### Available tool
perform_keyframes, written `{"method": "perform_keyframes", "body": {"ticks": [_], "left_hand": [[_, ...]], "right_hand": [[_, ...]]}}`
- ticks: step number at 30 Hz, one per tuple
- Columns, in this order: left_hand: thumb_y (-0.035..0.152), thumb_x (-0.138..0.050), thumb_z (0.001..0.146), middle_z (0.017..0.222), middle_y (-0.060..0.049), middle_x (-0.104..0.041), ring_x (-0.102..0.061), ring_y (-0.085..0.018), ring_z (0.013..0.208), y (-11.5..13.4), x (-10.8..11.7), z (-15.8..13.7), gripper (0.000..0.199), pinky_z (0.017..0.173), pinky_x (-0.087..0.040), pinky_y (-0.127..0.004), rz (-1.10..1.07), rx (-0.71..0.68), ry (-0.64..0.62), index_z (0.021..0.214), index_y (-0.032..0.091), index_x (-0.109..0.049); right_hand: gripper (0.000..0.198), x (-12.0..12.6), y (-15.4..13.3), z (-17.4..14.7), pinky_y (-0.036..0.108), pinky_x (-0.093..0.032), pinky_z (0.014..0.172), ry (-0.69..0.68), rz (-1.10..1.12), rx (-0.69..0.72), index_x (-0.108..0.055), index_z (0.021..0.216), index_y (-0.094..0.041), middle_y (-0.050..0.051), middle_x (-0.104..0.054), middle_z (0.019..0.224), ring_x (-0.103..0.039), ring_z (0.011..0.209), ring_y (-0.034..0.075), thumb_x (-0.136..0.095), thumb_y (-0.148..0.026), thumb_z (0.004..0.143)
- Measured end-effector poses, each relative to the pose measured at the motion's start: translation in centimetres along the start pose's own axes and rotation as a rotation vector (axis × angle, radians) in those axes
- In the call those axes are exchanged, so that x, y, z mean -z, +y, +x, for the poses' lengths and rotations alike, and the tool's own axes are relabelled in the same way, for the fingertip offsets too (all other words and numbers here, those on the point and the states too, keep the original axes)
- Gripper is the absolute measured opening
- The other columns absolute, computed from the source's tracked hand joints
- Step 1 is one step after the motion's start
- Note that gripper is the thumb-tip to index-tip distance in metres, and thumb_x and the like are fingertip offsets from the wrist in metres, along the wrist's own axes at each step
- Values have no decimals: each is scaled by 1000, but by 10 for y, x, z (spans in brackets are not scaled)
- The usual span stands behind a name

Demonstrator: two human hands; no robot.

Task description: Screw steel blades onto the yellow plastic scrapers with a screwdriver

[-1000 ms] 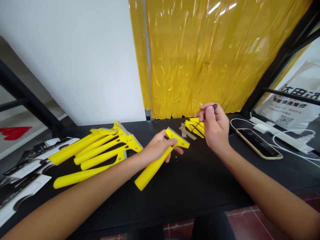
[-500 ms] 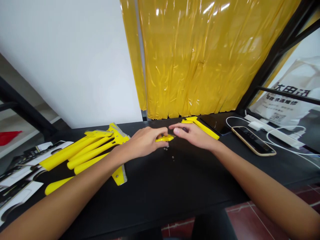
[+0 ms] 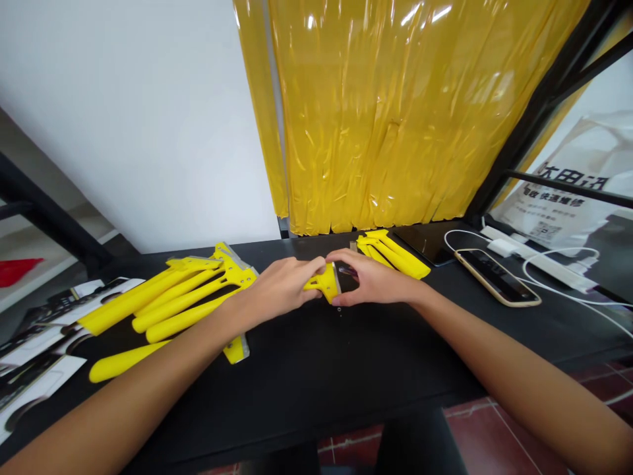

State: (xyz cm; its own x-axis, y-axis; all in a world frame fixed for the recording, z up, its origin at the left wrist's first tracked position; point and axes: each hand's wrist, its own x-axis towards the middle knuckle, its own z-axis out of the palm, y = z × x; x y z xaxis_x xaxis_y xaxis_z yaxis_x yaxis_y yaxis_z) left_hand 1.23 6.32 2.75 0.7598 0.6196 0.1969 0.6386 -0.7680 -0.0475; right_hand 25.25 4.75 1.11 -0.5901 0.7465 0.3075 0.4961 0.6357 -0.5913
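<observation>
Near the middle of the black table, my left hand (image 3: 287, 285) is closed round a yellow scraper (image 3: 327, 282), its head turned toward the right. My right hand (image 3: 378, 278) pinches that head, thumb at the lower corner and forefinger at the upper one. A small dark, partly shiny object (image 3: 347, 271) shows inside the right hand; its kind cannot be made out. Just below the right thumb lie a few tiny rings (image 3: 339, 309). Several more yellow scrapers (image 3: 185, 300) lie fanned out by my left forearm. Behind my right hand rest other yellow scrapers (image 3: 395, 254).
A phone (image 3: 497, 277), a dark tablet-like slab (image 3: 428, 245) and a white power strip (image 3: 541, 257) with cables lie on the right. Black-and-white printed cards (image 3: 44, 369) are at the left edge. A yellow plastic curtain (image 3: 376, 132) and white panel (image 3: 148, 132) stand behind.
The scraper in my left hand has turned so its broad head shows. My right hand has come down and left, and now grips the head's corners, partly covering the tiny rings.
</observation>
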Motion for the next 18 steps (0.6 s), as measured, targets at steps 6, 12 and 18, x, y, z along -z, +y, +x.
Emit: {"method": "perform_keyframes", "body": {"ticks": [6,12,18], "left_hand": [[43,-65,90,88,-2,-66,-64,-24,78,5,-5,-16,32,63,-41,-30,-20,110,2,114,26,-51],[40,-64,92,90,-3,-68,-63,-26,80,10,-15,-23,31,65,-41,-31,57,72,9,116,25,-51],[36,-65,93,86,-1,-71,-64,-24,79,12,-15,-25,24,69,-41,-31,91,-29,59,108,23,-52]], "right_hand": [[78,-6,-6,-1,45,-47,103,16,-60,20,-47,139,-27,10,-56,135,-56,121,28,-80,-49,72],[89,-9,-3,-2,47,-49,101,-40,-35,-5,-41,144,-29,11,-51,137,-55,123,30,-82,-53,69],[85,-9,0,-2,44,-47,108,-24,125,-38,-41,143,-30,9,-45,143,-50,131,27,-81,-51,71]]}}
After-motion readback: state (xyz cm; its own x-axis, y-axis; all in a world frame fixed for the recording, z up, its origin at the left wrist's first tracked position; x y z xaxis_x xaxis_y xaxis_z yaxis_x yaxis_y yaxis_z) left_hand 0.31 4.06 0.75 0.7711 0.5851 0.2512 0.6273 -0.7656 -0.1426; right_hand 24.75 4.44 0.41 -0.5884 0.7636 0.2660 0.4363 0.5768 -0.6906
